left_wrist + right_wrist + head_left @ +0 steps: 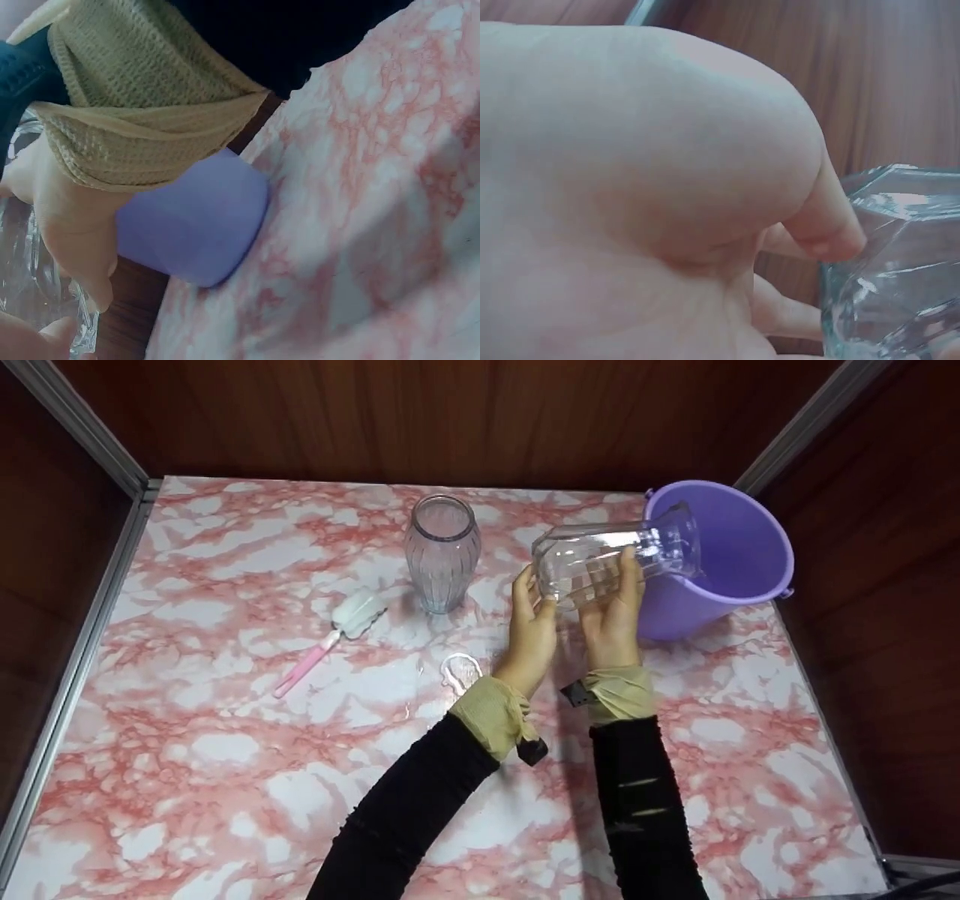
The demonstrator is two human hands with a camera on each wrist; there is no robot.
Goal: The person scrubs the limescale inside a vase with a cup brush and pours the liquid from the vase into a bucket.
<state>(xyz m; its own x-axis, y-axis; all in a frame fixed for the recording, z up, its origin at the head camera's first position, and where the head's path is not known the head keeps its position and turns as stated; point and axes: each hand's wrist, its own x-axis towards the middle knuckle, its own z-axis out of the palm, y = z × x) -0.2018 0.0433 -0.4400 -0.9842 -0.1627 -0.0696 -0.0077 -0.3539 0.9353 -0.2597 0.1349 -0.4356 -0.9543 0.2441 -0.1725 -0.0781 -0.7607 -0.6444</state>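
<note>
A clear faceted glass vase point(581, 559) is tipped on its side, its flared mouth over the rim of the purple bucket point(675, 611). My left hand point(532, 634) grips it near the base, thumb and fingers at the edge. My right hand point(613, 622) holds its body from below, closer to the neck. The left wrist view shows part of the glass vase point(30, 262) among fingers, partly cut off. At the right of the right wrist view is the thick vase base point(900, 277), with fingertips against it.
A ribbed, faintly purple glass vase point(442, 566) stands upright left of the hands. A pink-handled cleaning brush point(307, 664) with a white sponge head lies farther left. A small water puddle point(461, 671) glistens on the marbled table point(225, 795). Brown wood panels point(420, 420) enclose the back and sides.
</note>
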